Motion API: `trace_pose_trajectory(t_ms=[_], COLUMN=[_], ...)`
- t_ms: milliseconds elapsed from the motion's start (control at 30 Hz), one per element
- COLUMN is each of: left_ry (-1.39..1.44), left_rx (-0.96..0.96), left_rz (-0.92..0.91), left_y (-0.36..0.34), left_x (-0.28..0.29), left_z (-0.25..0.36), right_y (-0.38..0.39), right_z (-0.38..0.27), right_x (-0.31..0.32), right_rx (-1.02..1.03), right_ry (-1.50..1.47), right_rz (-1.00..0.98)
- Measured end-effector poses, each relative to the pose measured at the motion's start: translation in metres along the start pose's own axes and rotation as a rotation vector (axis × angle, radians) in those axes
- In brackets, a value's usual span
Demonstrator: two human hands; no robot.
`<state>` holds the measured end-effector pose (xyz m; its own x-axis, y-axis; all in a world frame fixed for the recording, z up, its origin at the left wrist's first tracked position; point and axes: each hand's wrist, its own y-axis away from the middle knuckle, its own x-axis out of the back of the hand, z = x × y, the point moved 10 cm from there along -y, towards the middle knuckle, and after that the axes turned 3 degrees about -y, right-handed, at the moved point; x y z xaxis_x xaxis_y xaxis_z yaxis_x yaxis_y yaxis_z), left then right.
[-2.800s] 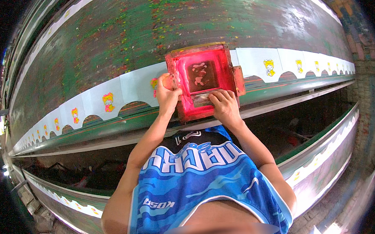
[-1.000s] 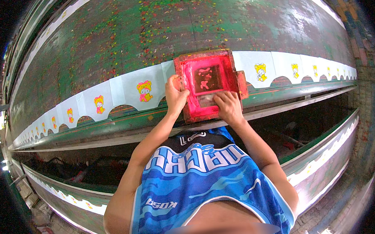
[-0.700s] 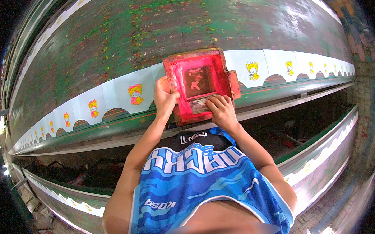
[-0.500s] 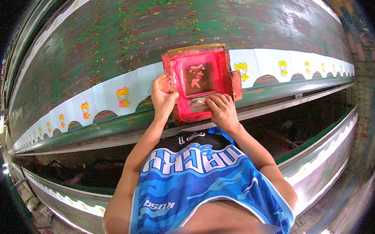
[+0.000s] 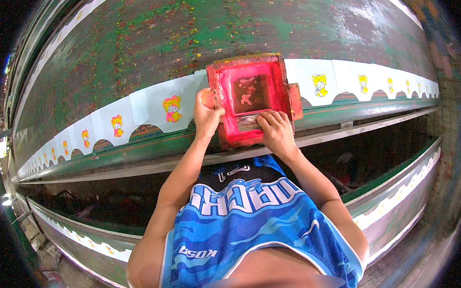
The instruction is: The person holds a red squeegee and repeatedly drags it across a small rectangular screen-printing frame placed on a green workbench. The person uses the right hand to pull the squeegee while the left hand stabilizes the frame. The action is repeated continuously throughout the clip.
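The left hand (image 5: 207,115) is clenched on a red screen-printing frame (image 5: 253,97) — the right hand (image 5: 277,129), fingers curled, grips its squeegee (image 5: 247,122) — amid pale printed sheets (image 5: 152,109).

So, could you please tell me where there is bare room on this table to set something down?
The widest bare patch is the paint-stained table beyond the frame, bordered by the near sheets and the far white strip. Along those sheets it is crowded: the left hand holds the frame there, the right hand a block inside it.
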<state>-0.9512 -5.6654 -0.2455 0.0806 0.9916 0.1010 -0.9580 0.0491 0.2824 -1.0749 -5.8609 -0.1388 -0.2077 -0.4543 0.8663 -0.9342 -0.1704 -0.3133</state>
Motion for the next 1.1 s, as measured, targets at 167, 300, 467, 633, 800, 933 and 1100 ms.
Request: trace_pose_trajectory(t_ms=[167, 300, 467, 633, 800, 933, 1100], left_ry=[0.023, -0.039, -0.209, -0.138, -0.217, -0.23, -0.215], left_rx=[0.024, 0.056, -0.112, 0.001, -0.039, -0.029, -0.007], left_rz=[0.03, 0.02, 0.026, 0.036, 0.028, 0.037, 0.026], left_y=[0.004, 0.003, -0.001, -0.004, -0.003, -0.002, -0.006], left_x=[-0.005, -0.004, -0.002, 0.002, 0.001, 0.001, -0.001], left_z=[0.006, 0.005, 0.014, -0.004, 0.002, 0.001, -0.008], right_y=[0.004, 0.004, -0.001, 0.015, 0.019, -0.025, -0.093], right_z=[0.012, 0.011, 0.01, 0.007, 0.0, 0.028, 0.06], right_x=[-0.003, -0.003, 0.001, 0.003, -0.003, -0.02, -0.019], right_rx=[-0.035, -0.049, -0.031, -0.041, 0.038, 0.053, 0.006], right_ry=[-0.061, -0.068, -0.061, -0.106, -0.062, 0.017, -0.038], right_rz=[-0.046, -0.046, -0.023, -0.078, 0.002, 0.029, 0.01])
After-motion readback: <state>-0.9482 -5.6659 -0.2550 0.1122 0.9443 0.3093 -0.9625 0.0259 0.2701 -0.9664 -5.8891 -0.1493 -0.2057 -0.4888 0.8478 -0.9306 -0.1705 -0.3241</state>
